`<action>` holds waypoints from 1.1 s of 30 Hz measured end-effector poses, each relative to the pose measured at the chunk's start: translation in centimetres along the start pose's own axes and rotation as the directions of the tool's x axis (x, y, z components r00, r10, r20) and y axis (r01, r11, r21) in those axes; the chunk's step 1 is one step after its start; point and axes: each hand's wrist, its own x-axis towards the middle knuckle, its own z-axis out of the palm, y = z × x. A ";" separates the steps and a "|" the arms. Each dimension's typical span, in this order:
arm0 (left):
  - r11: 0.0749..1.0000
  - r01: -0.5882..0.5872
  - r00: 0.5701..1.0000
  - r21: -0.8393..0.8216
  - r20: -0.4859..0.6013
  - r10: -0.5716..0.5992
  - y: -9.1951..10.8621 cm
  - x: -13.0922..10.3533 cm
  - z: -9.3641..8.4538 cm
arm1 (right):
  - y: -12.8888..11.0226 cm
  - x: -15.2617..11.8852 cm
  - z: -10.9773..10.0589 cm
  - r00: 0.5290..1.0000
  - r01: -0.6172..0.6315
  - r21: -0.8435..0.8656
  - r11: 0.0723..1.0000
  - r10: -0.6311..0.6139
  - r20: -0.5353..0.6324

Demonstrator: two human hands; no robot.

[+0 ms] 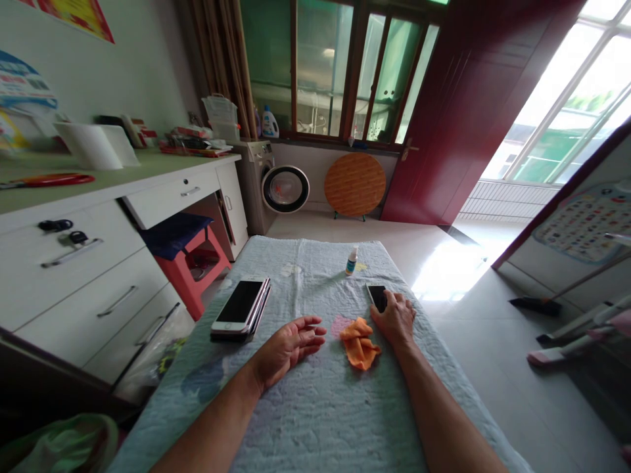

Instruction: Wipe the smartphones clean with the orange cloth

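Note:
On the pale blue cloth of the table (315, 407), a stack of phones (241, 305) lies at the left, a white one with a dark screen on top. My left hand (290, 345) rests palm sideways between this stack and an orange cloth (361, 343), fingers apart and holding nothing. Over at the right, my right hand (396, 316) covers part of a single phone (377, 297), its fingers wrapped on the near end and right side. The crumpled orange cloth lies just left of my right wrist. A small white-capped bottle (351, 261) stands upright near the far edge.
A counter with drawers (98, 276) runs along the left, with a red stool (197, 256) beside it. Beyond the table are a washing machine (256, 177) with its door open and a round wooden board (355, 184). A broom (537, 304) lies on the right floor.

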 end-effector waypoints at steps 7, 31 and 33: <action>1.000 0.009 1.000 -0.025 -0.003 -0.010 0.4 -0.3 0.0 | 0.4 -0.1 0.0 0.999 -0.018 0.018 1.000 0.017 0.044; 0.265 -0.419 0.590 0.868 0.038 0.807 2.4 -1.5 -0.6 | 1.3 0.2 0.4 0.992 -0.105 0.155 0.982 0.116 -0.058; -0.048 -0.275 0.399 0.960 0.160 0.903 3.5 -1.8 -1.4 | 1.1 0.2 0.3 0.993 -0.099 0.132 0.986 0.107 -0.055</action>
